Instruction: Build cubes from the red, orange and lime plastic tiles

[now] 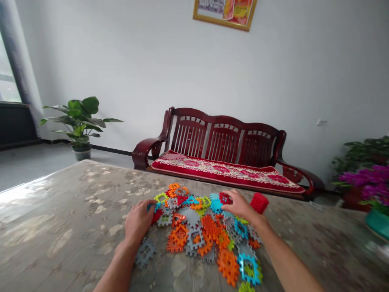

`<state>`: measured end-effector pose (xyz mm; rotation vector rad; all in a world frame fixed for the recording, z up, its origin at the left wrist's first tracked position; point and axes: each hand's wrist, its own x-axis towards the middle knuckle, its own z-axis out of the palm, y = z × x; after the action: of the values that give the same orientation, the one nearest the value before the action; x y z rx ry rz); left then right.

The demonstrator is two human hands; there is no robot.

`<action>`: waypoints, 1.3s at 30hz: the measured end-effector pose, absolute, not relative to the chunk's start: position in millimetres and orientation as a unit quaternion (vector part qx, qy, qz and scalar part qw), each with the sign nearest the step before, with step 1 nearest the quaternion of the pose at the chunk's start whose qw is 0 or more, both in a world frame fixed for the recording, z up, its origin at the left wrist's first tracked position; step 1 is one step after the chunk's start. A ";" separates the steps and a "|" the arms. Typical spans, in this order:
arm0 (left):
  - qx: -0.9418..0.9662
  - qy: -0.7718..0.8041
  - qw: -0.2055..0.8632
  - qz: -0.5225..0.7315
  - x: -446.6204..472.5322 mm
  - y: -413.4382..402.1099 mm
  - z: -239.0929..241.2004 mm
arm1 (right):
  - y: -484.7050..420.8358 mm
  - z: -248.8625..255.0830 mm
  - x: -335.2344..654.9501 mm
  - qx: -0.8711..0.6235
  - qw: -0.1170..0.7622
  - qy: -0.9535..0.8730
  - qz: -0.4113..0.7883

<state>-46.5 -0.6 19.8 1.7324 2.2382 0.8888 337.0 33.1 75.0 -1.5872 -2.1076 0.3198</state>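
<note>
While in right grip [239,205], red tile [225,198].

Single head-worn view, from close above the near side of a table [69,227], facing forward and down, toward a wooden bench [223,120] and the wall [136,52] behind

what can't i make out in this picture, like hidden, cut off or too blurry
All in the head view:
Left hand: its own back hides whether the fingers grip the blue piece.
Red piece: partly covered by the right hand.
Pile of pieces: upper pieces hide lower ones, so no sure count.
Framed picture: cut off by the top edge, print unreadable.
Purple flowers: cut off by the right edge.
</note>
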 end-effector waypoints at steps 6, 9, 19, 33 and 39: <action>0.591 0.746 0.091 0.294 -49.7 3.8 14.6 | 21.0 105.9 411.1 -0.724 0.266 -0.634 -0.042; 0.590 0.749 0.090 0.286 -50.0 3.9 15.1 | 16.0 117.5 438.2 -0.781 0.199 -0.587 -0.080; 0.588 0.758 0.094 0.267 -49.1 2.4 19.1 | 11.2 117.4 451.3 -0.813 0.113 -0.563 -0.101; 0.586 0.753 0.104 0.281 -43.2 -2.9 26.4 | 17.3 103.7 383.2 -0.686 0.235 -0.687 -0.047; 0.586 0.738 0.131 0.309 -41.7 -3.7 29.1 | 28.8 76.1 269.2 -0.553 0.217 -0.802 0.061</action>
<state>-41.7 -3.7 29.1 1.7005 2.1435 0.8961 269.2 28.8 76.1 -1.5307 -2.2219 0.1683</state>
